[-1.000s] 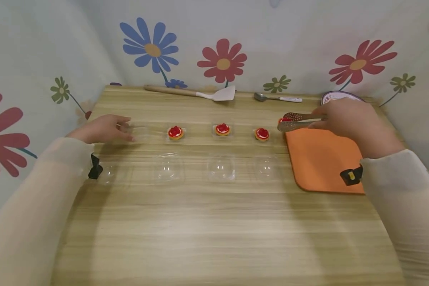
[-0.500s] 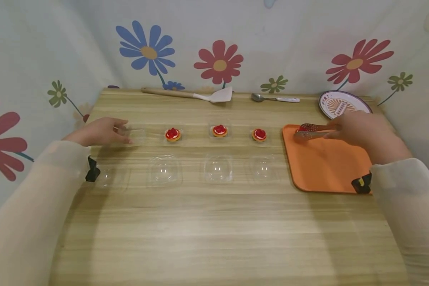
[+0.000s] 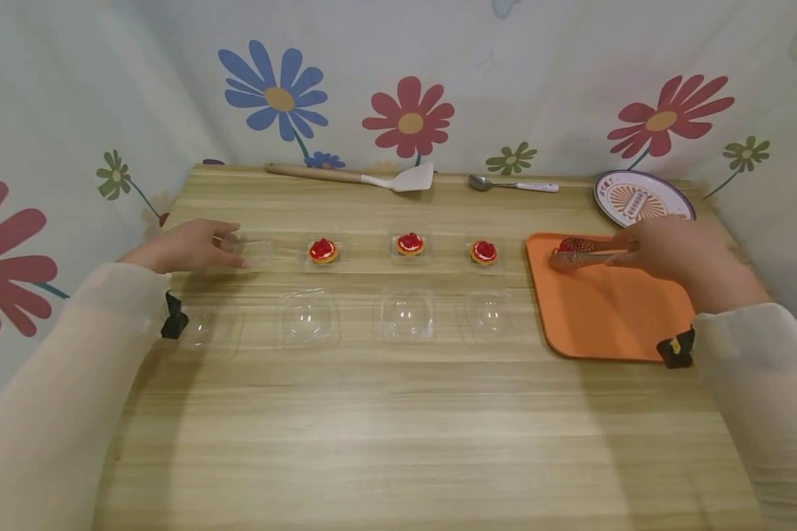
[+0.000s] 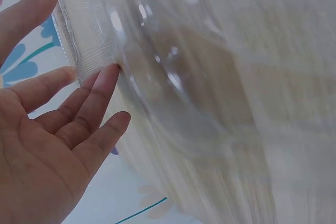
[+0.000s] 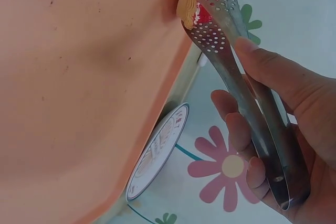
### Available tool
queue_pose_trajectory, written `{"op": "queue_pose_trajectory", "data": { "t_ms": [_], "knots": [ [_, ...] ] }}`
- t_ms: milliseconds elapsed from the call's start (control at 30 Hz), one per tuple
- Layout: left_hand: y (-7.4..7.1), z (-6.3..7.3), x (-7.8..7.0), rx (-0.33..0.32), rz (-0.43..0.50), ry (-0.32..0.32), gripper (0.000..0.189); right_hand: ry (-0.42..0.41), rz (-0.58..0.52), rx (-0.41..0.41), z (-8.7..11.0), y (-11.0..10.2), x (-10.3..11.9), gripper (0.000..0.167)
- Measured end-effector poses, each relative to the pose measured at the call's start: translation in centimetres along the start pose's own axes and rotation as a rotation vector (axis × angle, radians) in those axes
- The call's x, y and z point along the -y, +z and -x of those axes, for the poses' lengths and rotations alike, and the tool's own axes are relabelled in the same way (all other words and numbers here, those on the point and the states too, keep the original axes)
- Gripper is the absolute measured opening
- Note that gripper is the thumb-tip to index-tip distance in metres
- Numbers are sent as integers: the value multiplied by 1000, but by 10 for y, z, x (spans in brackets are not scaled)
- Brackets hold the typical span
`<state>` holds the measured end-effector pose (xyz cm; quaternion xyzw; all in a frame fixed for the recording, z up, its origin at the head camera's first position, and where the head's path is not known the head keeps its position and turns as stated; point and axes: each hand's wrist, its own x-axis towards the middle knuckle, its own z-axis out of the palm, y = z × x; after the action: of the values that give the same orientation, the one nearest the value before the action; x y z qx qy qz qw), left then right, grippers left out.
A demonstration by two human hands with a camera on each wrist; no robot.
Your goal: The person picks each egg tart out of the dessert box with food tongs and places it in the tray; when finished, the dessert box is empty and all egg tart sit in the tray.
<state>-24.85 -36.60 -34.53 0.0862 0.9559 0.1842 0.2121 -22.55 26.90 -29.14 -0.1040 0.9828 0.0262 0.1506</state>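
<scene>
In the head view my left hand (image 3: pixel 195 245) is at the left, its thumb and fingers holding the near edge of a clear plastic box (image 4: pixel 94 30) that lies unfolded. My right hand (image 3: pixel 677 251) grips metal tongs (image 5: pixel 247 103) with perforated heads. Between the tong heads is a small tart (image 5: pixel 191 11) with red topping, at the far left corner of the orange tray (image 3: pixel 611 317). The tongs partly hide this tart. Three more tarts, a left one (image 3: pixel 322 251), a middle one (image 3: pixel 410 244) and a right one (image 3: pixel 483 252), sit in clear boxes.
Clear domed lids (image 3: pixel 406 316) lie in a row in front of the tarts. Along the back edge are a spatula (image 3: pixel 398 179), a spoon (image 3: pixel 505 184) and a patterned plate (image 3: pixel 644 195). A flowered curtain (image 3: pixel 505 81) surrounds the wooden table (image 3: pixel 398 435).
My right hand has moved right and slightly nearer, bringing the tongs and tart from beyond the tray's left corner to over the tray. The left hand has stayed at its box.
</scene>
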Motion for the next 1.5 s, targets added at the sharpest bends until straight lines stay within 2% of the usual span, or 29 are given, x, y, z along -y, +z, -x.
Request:
{"op": "queue_pose_trajectory", "data": {
  "t_ms": [167,567,700,900,1067,1267,1400,1500],
  "knots": [
    [0,1,2,-3,-7,-6,90,-35,2,-5,-2,3,1,38],
    [1,4,0,16,-17,-13,89,-23,-31,-11,-4,4,3,47],
    [1,5,1,15,-15,-13,89,-26,-48,-22,-3,-1,3,52],
    [0,7,1,10,0,6,90,-11,-2,-47,1,-13,10,53],
    [0,11,-1,11,3,12,91,-60,5,-79,-3,-21,33,50],
    [-1,11,-5,-22,-17,0,92,-101,-14,-100,-12,-31,76,50],
    [-5,8,-24,-67,-72,12,92,-141,-29,-119,-17,-40,110,50],
    [-7,7,-51,-62,-112,42,90,-214,5,-158,-25,-46,137,49]
  ]
}}
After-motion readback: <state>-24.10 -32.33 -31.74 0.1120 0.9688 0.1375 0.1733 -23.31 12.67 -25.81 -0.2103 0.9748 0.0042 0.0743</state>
